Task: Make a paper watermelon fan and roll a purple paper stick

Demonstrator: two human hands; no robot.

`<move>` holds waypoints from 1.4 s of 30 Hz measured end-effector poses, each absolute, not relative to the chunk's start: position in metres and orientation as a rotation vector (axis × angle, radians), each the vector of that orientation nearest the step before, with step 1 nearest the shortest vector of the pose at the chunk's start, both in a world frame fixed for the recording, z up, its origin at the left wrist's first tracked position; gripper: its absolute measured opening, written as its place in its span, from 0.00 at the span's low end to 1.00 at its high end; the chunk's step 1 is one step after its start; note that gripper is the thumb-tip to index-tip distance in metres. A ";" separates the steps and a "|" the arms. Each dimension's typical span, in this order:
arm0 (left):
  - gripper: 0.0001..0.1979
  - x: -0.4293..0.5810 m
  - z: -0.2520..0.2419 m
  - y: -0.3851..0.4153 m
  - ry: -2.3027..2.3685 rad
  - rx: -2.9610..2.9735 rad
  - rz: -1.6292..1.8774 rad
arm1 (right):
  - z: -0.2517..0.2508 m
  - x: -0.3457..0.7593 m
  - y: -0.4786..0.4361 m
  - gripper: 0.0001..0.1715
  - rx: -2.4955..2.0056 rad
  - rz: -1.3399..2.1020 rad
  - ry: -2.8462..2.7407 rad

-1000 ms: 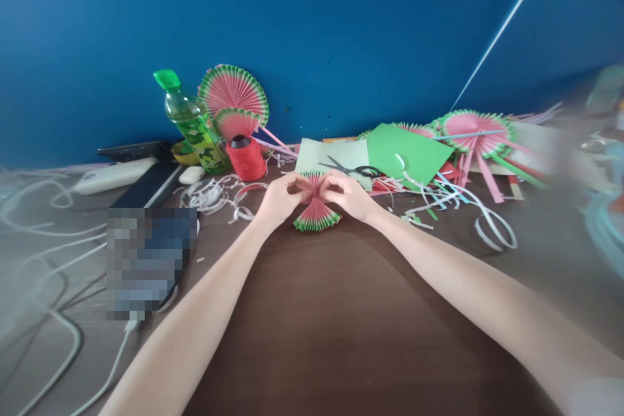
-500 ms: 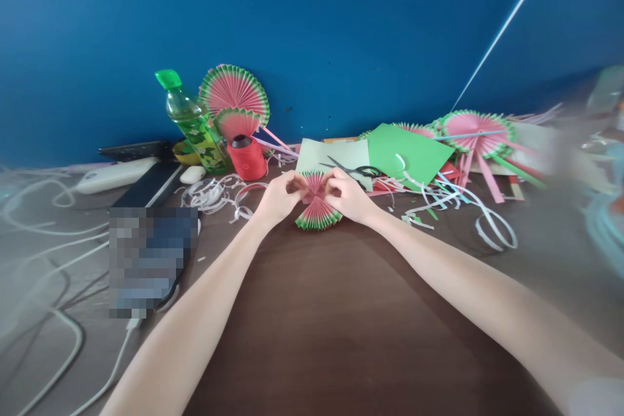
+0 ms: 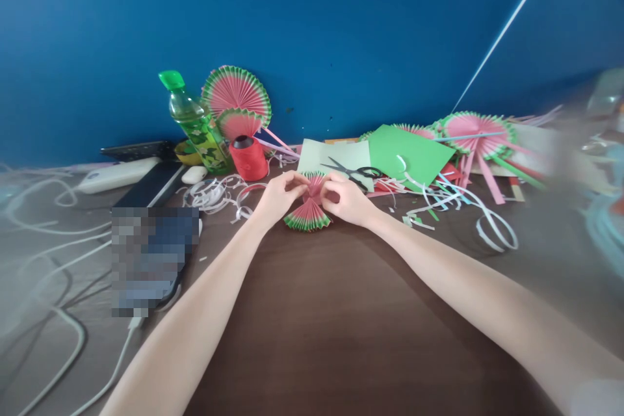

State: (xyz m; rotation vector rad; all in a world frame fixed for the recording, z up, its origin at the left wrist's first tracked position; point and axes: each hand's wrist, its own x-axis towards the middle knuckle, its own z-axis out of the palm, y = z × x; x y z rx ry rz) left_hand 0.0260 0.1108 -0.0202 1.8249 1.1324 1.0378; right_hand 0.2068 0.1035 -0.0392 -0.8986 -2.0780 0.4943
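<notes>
Between my hands is a pleated paper fan [image 3: 308, 214], pink in the middle with a green and white edge. It is pinched at its centre, with one half fanned toward me and the other fanned away. My left hand [image 3: 281, 196] grips it from the left, thumb and fingers closed. From the right, my right hand [image 3: 345, 198] pinches it near the centre, and its fingertips are partly hidden. Just behind my right hand, black scissors [image 3: 358, 174] lie with blades apart on a pale green paper sheet [image 3: 312, 153].
A red roll [image 3: 248, 159], a green-capped bottle [image 3: 192, 120] and a finished pleated fan [image 3: 236, 94] stand back left. A phone [image 3: 160, 260] with cables lies left. Behind right are green paper [image 3: 409, 153], paper strips [image 3: 453, 192] and another pleated fan [image 3: 475, 130].
The near half of the fan has swung slightly left. My hands stay closed on it in nearly the same place, and the right hand has shifted a little.
</notes>
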 end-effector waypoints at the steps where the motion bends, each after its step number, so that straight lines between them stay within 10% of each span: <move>1: 0.06 0.026 -0.020 0.111 1.136 1.824 1.032 | -0.039 0.207 0.103 0.06 -0.892 0.503 -2.078; 42: 0.08 0.035 -0.019 0.106 1.106 1.795 0.873 | -0.039 0.195 0.103 0.10 -0.857 1.183 -1.570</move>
